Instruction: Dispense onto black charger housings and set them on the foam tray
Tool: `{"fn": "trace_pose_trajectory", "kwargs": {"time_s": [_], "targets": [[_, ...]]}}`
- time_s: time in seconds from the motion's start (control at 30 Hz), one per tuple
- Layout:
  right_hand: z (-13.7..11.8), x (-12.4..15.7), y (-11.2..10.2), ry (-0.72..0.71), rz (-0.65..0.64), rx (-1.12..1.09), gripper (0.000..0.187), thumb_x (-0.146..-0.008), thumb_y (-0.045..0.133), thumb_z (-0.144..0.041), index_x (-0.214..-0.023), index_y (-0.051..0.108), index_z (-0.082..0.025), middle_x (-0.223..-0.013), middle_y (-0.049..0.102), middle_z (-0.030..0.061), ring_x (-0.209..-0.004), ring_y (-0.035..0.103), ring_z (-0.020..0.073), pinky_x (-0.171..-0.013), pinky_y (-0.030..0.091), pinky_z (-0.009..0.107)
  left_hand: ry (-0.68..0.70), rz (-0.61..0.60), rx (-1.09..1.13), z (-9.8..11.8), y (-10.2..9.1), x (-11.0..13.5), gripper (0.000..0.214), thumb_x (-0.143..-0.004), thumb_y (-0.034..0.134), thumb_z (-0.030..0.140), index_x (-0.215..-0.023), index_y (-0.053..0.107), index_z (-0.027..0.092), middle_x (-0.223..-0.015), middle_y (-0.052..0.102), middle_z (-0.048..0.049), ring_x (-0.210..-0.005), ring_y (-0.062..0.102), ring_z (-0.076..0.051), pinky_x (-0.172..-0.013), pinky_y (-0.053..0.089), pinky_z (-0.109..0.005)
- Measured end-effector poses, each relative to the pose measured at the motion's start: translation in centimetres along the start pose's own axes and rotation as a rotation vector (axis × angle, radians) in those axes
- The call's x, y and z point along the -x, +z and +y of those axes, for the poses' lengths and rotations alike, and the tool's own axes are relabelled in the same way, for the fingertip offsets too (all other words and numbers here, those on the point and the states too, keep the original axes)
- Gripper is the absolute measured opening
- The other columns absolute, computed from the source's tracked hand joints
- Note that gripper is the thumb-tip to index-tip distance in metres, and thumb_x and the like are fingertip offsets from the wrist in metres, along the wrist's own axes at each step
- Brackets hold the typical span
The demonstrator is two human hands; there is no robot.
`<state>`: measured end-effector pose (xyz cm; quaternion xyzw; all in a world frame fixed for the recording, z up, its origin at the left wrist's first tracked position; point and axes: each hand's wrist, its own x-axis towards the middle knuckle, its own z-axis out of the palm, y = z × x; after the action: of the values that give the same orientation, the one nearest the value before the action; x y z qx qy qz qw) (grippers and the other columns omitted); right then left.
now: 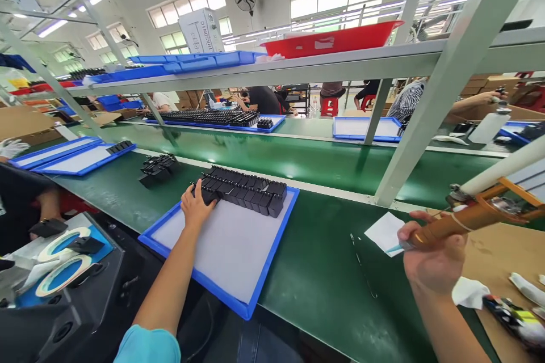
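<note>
My left hand reaches over the blue-rimmed tray with a white lining. Its thumb and fingers are around a black block at the left end of the rows. Several more black blocks stand packed together along the tray's far side, small pins showing on top. On the right, my right hand is wrapped round an amber-brown dispensing gun, held above the bench. Its thin blue nozzle points left, over a white paper sheet.
A loose cluster of black parts lies left of the tray. A thin wire tool rests on the green bench. A metal post rises behind the paper. Cardboard is at right. Another person's arm is at left.
</note>
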<state>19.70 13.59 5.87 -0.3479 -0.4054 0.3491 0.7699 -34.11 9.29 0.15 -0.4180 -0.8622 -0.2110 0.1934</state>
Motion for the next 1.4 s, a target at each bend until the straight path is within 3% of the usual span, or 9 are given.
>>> {"fn": "trace_pose_trajectory", "kwargs": {"time_s": [0.1, 0.27, 0.5, 0.6, 0.8, 0.9, 1.03, 1.23, 1.4], "targets": [[0.2, -0.1, 0.0, 0.003, 0.011, -0.102, 0.029, -0.07, 0.06, -0.046, -0.096, 0.053, -0.038, -0.082, 0.06, -0.0019, -0.051, 0.052, 0.0169, -0.046, 0.037, 0.032, 0.045, 0.026, 0.031, 0.4, -0.1, 0.0, 0.081, -0.08, 0.06, 0.041, -0.149, 0.025, 0.016, -0.143, 0.031, -0.018, -0.13, 0.03, -0.036, -0.104, 0.031, -0.049], [1.2, -0.5, -0.4, 0.01, 0.037, -0.025, 0.027, -0.073, 0.065, -0.037, -0.091, 0.051, -0.023, -0.083, 0.06, -0.0021, -0.056, 0.055, 0.0108, -0.055, 0.043, 0.026, 0.19, 0.114, 0.094, 1.8, -0.8, 0.5, 0.062, -0.085, 0.05, 0.034, -0.142, 0.038, 0.012, -0.137, 0.041, -0.0168, -0.129, 0.033, -0.033, -0.108, 0.029, -0.045], [3.6, -1.1, -1.1, -0.018, 0.062, 0.106, 0.039, -0.077, 0.068, -0.037, -0.109, 0.049, -0.025, -0.09, 0.058, -0.0029, -0.068, 0.054, 0.01, -0.072, 0.045, 0.028, 0.438, 0.135, 0.235, 4.9, -2.4, 0.6, 0.046, -0.088, 0.043, 0.029, -0.13, 0.052, 0.013, -0.126, 0.054, -0.0152, -0.124, 0.043, -0.029, -0.11, 0.03, -0.046], [4.4, -1.5, -1.5, -0.005, 0.048, 0.19, 0.047, -0.077, 0.068, -0.038, -0.117, 0.046, -0.025, -0.093, 0.058, -0.0016, -0.078, 0.056, 0.0123, -0.079, 0.044, 0.031, 0.597, 0.015, 0.374, 9.8, -4.3, 2.3, 0.038, -0.089, 0.042, 0.03, -0.121, 0.058, 0.017, -0.119, 0.06, -0.0116, -0.116, 0.051, -0.027, -0.107, 0.035, -0.044], [5.2, -1.8, -2.0, 0.003, 0.046, 0.289, 0.048, -0.078, 0.065, -0.041, -0.118, 0.046, -0.023, -0.093, 0.059, 0.0009, -0.079, 0.055, 0.0148, -0.08, 0.045, 0.033, 1.051, -0.404, 0.474, 24.6, -7.3, 7.3, 0.031, -0.092, 0.044, 0.033, -0.116, 0.063, 0.027, -0.117, 0.064, -0.0045, -0.113, 0.055, -0.022, -0.097, 0.044, -0.036], [5.3, -1.8, -2.0, -0.009, 0.051, 0.306, 0.046, -0.079, 0.063, -0.042, -0.117, 0.046, -0.023, -0.093, 0.06, 0.0021, -0.08, 0.056, 0.0154, -0.08, 0.045, 0.033, 1.03, -0.58, 0.405, 31.1, -5.3, 8.8, 0.031, -0.089, 0.051, 0.032, -0.119, 0.061, 0.028, -0.12, 0.063, -0.0034, -0.114, 0.056, -0.022, -0.094, 0.046, -0.034], [5.3, -1.6, -1.8, -0.042, 0.054, 0.327, 0.048, -0.079, 0.063, -0.043, -0.118, 0.045, -0.022, -0.095, 0.06, 0.0035, -0.079, 0.056, 0.0154, -0.08, 0.046, 0.034, 0.874, -0.565, 0.386, 36.0, -0.3, 11.0, 0.031, -0.087, 0.053, 0.024, -0.117, 0.063, 0.022, -0.124, 0.062, -0.0093, -0.117, 0.055, -0.025, -0.095, 0.046, -0.037], [5.7, -1.4, -1.8, -0.052, 0.065, 0.348, 0.042, -0.082, 0.061, -0.041, -0.116, 0.044, -0.022, -0.097, 0.059, 0.0038, -0.08, 0.056, 0.0144, -0.081, 0.046, 0.034, 0.661, -0.488, 0.402, 36.9, 4.3, 12.8, 0.038, -0.093, 0.046, 0.031, -0.126, 0.058, 0.018, -0.14, 0.049, -0.0157, -0.132, 0.041, -0.031, -0.109, 0.031, -0.049], [5.9, -1.5, -1.9, -0.025, 0.056, 0.323, 0.046, -0.082, 0.061, -0.041, -0.12, 0.041, -0.024, -0.1, 0.059, 0.0035, -0.083, 0.057, 0.014, -0.081, 0.047, 0.033, 0.748, -0.582, 0.446, 36.8, 3.9, 12.1, 0.031, -0.091, 0.05, 0.032, -0.117, 0.064, 0.021, -0.135, 0.053, -0.0122, -0.127, 0.045, -0.029, -0.107, 0.033, -0.045]]}}
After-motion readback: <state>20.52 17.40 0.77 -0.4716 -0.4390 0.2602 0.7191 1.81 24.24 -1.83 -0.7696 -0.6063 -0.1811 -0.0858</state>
